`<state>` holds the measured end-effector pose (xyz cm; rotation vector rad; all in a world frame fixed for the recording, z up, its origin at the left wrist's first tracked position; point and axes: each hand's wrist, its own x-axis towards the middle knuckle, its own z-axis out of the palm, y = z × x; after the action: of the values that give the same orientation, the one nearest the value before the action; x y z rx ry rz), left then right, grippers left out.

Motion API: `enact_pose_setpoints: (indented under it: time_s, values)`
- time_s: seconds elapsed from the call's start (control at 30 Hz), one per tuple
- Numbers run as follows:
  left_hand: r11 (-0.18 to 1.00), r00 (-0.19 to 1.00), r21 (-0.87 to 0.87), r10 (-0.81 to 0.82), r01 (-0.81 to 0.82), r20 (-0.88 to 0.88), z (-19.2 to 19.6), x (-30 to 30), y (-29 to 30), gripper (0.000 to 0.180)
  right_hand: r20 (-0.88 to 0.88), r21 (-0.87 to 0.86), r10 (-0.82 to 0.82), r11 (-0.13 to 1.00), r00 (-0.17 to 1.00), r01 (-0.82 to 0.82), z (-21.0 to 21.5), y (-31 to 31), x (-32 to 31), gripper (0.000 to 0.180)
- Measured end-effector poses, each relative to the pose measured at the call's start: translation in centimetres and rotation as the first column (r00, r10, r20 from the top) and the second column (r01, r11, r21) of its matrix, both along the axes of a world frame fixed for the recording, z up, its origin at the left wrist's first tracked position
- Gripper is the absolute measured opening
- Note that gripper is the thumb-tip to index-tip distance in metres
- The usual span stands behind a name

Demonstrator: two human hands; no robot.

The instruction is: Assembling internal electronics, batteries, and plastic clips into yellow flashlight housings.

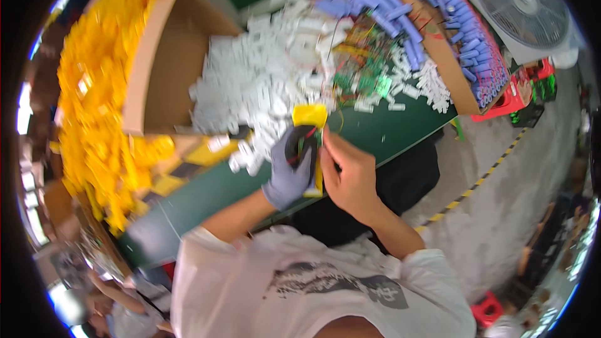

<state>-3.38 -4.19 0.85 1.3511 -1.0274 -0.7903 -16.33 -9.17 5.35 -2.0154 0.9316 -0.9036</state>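
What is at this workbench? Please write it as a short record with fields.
Left hand: gray-gloved, holding a yellow piece
Right hand: bare, close beside the yellow piece; contact unclear
Surface: green tabletop
Center pile: small white pieces
Right of that pile: green circuit boards
Left side: yellow heap beside an open cardboard box
Upper right: blue-purple cylinders, fan

A bright yellow piece stands lengthwise, one end pointing away from the person, the other toward the body. The far end shows as a broad, slightly curved yellow face; the near end as a narrow yellow strip. The gloved left hand grips and hides its middle; the right hand's fingertips are at its right side, contact unclear.
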Motion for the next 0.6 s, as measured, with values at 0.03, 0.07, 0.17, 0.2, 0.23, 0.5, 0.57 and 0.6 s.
enact_pose_setpoints:
  time_s: [0.03,0.07,0.17,0.2,0.23,0.5,0.57,0.6]
  values:
    - [1.000,0.999,0.019,0.022,-0.022,-0.035,-0.2,0.1,0.0,0.022,-0.006,-0.047,0.007,0.999,1.000,-0.007,-0.4,0.1,0.2,0.035]
    - [0.999,0.997,0.003,0.040,-0.040,-0.059,0.9,0.0,0.0,0.022,0.019,-0.045,0.042,0.998,0.999,-0.041,-0.5,0.2,0.3,0.038]
    - [0.976,0.947,0.024,0.216,-0.216,-0.238,2.1,0.6,-1.5,0.021,0.243,0.025,0.102,0.993,0.965,-0.112,-0.4,-1.7,-0.4,0.040]
    - [0.964,0.927,0.060,0.266,-0.260,-0.264,3.6,0.6,-2.5,0.022,0.394,0.184,-0.015,0.981,0.919,-0.064,0.2,-2.3,-1.4,0.037]
    - [0.954,0.874,0.079,0.298,-0.290,-0.384,5.6,0.3,-4.5,0.024,0.511,0.341,-0.129,0.938,0.850,-0.063,0.4,-2.8,-2.6,0.034]
    - [0.970,0.885,-0.043,0.200,-0.239,-0.420,7.9,10.9,-32.2,0.014,0.518,0.406,-0.383,0.897,0.765,0.174,-1.8,-3.8,-5.8,0.015]
    - [0.963,0.923,-0.103,0.205,-0.251,-0.327,6.1,13.1,-38.1,0.019,0.502,0.394,-0.353,0.906,0.789,0.155,-2.5,-4.2,-6.4,0.013]
    - [0.961,0.953,-0.146,0.200,-0.236,-0.226,5.3,12.9,-40.6,0.022,0.500,0.419,-0.359,0.897,0.788,0.143,-3.0,-4.1,-7.2,0.012]
